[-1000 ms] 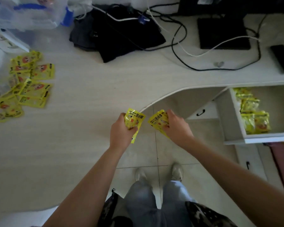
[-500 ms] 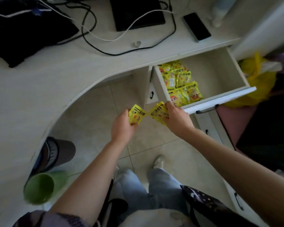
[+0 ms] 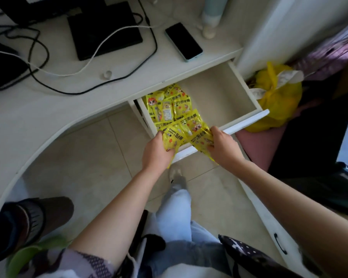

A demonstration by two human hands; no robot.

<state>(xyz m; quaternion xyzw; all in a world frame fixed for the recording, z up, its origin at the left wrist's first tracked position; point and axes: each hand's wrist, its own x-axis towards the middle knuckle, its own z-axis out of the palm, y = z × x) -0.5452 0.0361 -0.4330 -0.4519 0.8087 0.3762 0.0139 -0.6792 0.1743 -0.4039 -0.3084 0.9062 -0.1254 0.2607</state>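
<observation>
Notes flat, rectangular packets of glossy yellow film, crinkled, printed with a cartoon face and black lettering.

Finds one packet [image 3: 172,138] in the left hand [image 3: 157,151], pinched between the thumb at its lower edge and curled fingers at its upper left corner. Shows its upper part projecting forward past the knuckles, over the front edge of the drawer [image 3: 249,119].

Finds a small bundle [image 3: 200,138] of the same packets in the right hand [image 3: 223,146], clasped with fingers curled round its right side. Places the bundle to the left of that grip, just beside the left-hand packet and likewise over the drawer front.

Shows both forearms bare and stretched forward, backs of the hands upward, hands side by side above the drawer's front panel.

Describes the drawer as smooth white board, box-shaped, pulled out from under the curved pale desk [image 3: 48,117]. Locates a loose pile [image 3: 169,107] of matching packets in its left part.

Lists on the desk a phone [image 3: 184,42], a flat black box [image 3: 105,29] and cables [image 3: 88,63]. Lists a knotted yellow plastic bag [image 3: 275,101] right of the drawer.
</observation>
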